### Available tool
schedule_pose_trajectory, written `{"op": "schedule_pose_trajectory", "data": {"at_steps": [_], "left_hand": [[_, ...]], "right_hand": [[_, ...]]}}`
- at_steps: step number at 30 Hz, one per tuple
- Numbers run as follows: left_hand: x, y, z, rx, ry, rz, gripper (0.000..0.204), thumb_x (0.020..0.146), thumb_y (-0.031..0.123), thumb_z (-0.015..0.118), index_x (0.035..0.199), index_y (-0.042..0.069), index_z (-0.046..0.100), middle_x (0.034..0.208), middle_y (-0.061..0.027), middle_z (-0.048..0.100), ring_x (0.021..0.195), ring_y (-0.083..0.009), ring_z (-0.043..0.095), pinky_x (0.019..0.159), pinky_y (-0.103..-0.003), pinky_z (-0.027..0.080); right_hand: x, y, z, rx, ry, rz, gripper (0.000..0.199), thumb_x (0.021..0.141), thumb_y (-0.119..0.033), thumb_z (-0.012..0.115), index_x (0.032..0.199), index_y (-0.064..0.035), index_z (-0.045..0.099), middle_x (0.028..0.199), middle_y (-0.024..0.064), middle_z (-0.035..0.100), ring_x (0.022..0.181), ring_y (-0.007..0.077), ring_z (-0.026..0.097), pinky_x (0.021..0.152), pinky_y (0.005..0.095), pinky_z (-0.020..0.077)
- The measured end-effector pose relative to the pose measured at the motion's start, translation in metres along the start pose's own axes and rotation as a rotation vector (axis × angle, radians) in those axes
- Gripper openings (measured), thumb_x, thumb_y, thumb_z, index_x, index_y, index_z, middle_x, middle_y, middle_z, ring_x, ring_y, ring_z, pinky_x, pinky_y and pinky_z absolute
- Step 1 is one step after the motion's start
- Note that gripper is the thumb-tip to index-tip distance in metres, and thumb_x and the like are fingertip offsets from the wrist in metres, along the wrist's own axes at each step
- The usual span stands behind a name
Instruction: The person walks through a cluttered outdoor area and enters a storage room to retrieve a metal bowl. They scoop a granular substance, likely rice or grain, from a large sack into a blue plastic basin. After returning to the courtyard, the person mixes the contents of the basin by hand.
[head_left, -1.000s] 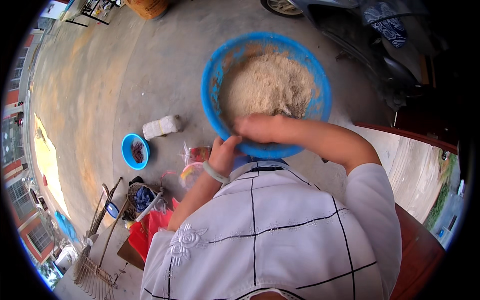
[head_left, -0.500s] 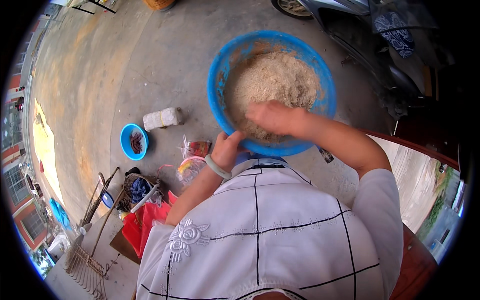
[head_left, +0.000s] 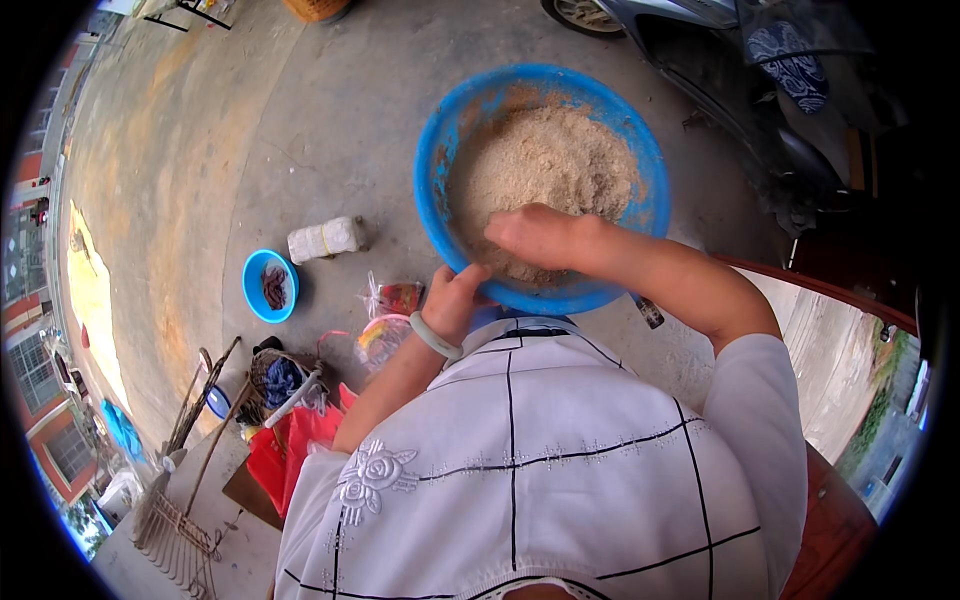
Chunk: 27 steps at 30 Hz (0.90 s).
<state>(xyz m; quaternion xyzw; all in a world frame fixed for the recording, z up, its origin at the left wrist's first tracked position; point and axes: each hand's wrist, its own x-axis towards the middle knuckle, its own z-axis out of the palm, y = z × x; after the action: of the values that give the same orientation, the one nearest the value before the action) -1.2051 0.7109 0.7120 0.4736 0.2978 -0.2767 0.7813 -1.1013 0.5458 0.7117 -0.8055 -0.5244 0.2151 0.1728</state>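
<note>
A large blue basin [head_left: 427, 190] holds a heap of pale tan, crumbly meal that looks like bran [head_left: 560, 155], piled higher toward the far right. My left hand [head_left: 455, 295] grips the basin's near-left rim, thumb on top and the other fingers hidden beneath. A pale bangle circles that wrist. Inside the basin, my right hand [head_left: 540, 236] is closed low over the near part of the meal, back of the hand upward. Its fingertips are out of sight, so whatever they hold cannot be made out.
On the concrete floor to the left are a small blue basin [head_left: 270, 316] with dark strips in it and a white wrapped bundle [head_left: 326, 239]. Nearer lie clear plastic bags [head_left: 380, 340], a basket [head_left: 262, 372] and a wire rake [head_left: 175, 530]. A scooter [head_left: 740, 120] stands at the far right.
My right hand has shifted slightly left within the meal, its fingers now more curled under. My left hand stays on the rim.
</note>
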Motion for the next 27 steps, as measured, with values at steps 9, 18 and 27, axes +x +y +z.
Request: {"op": "schedule_pose_trajectory", "data": {"at_steps": [9, 18, 27], "left_hand": [[0.0, 0.002, -0.001, 0.007, -0.036, 0.014, 0.027, 0.082, 0.009, 0.05, 0.105, -0.004, 0.052, 0.099, -0.0121, 0.06, 0.087, -0.0224, 0.06, 0.074, -0.038, 0.052], [-0.001, -0.001, -0.005, 0.021, -0.001, 0.014, 0.03, 0.082, 0.01, 0.05, 0.107, -0.007, 0.051, 0.099, -0.0136, 0.06, 0.086, -0.024, 0.061, 0.073, -0.039, 0.052], [-0.005, 0.001, -0.001, 0.001, 0.027, 0.04, 0.029, 0.081, 0.013, 0.052, 0.102, -0.007, 0.052, 0.094, -0.0137, 0.06, 0.081, -0.0225, 0.06, 0.068, -0.035, 0.052]], "right_hand": [[0.018, -0.006, 0.035, -0.044, 0.023, -0.018, 0.017, 0.077, -0.013, 0.052, 0.087, -0.0019, 0.061, 0.087, 0.0163, 0.057, 0.08, 0.0319, 0.062, 0.07, 0.0403, 0.0513], [-0.018, 0.005, -0.028, -0.025, 0.161, 0.088, 0.011, 0.073, -0.007, 0.056, 0.084, -0.0055, 0.057, 0.088, 0.0136, 0.055, 0.078, 0.0329, 0.06, 0.067, 0.0409, 0.0506], [-0.025, 0.065, -0.024, -0.006, 0.387, 0.378, 0.005, 0.079, -0.006, 0.053, 0.081, -0.0016, 0.053, 0.088, 0.0163, 0.055, 0.08, 0.0352, 0.057, 0.07, 0.0427, 0.0467]]}}
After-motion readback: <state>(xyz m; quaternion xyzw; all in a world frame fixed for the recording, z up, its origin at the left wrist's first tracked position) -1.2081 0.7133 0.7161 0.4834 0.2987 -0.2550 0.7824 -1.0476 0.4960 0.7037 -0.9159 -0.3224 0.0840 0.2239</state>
